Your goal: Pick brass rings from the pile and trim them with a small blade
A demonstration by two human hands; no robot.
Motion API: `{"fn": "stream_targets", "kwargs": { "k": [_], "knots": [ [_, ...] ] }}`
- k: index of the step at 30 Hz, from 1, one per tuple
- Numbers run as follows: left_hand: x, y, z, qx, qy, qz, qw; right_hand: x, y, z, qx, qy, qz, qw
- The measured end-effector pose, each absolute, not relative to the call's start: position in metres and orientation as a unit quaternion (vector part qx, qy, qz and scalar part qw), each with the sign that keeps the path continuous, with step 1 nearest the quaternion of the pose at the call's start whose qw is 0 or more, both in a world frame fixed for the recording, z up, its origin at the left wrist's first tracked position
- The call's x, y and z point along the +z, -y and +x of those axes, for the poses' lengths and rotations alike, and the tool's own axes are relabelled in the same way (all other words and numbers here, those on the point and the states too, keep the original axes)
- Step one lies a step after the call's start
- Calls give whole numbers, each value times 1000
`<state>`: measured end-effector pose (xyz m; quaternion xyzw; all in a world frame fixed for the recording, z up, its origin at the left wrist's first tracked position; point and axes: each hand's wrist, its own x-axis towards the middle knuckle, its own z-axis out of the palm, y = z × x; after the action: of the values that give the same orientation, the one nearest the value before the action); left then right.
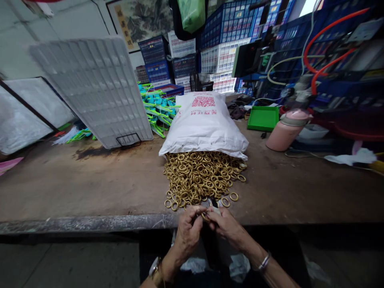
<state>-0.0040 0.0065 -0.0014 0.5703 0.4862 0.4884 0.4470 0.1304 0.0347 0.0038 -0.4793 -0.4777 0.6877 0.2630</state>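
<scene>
Just over the front edge of the table, my left hand (189, 227) and my right hand (226, 226) meet with bent, closed fingers. Between their fingertips is a gold-coloured ring (205, 217), gripped from both sides and partly covered by the fingers. A dark, narrow piece (213, 201) sticks up by my right fingers, beside a pale strip that I cannot identify. Right beyond my hands, a heap of similar gold rings (196, 176) spills from the open mouth of a white woven sack (204, 124) with red print. Several loose rings lie around the heap's near edge.
A white ribbed panel (93, 92) leans upright at left, before bright green and turquoise plastic pieces (159, 108). A pink bottle (286, 130) and a green tray (263, 118) stand at right. Stacked crates (225, 56) fill the back. The wooden table (90, 188) ends just before my hands.
</scene>
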Motion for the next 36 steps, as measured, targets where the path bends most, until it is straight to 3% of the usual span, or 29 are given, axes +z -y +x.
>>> {"fn": "stream_targets", "kwargs": {
  "k": [6,12,24,36],
  "knots": [
    [-3,-6,-9,465,-495,628,381,0,-34,128,680,480,-499,240],
    [1,-7,-12,448,-539,620,352,-20,-35,128,605,525,-513,309],
    [2,-5,-8,441,-545,611,367,-14,-37,126,513,612,-507,323],
    [13,-3,-6,428,-479,407,650,-6,-37,123,528,597,-513,320]
  ]
}}
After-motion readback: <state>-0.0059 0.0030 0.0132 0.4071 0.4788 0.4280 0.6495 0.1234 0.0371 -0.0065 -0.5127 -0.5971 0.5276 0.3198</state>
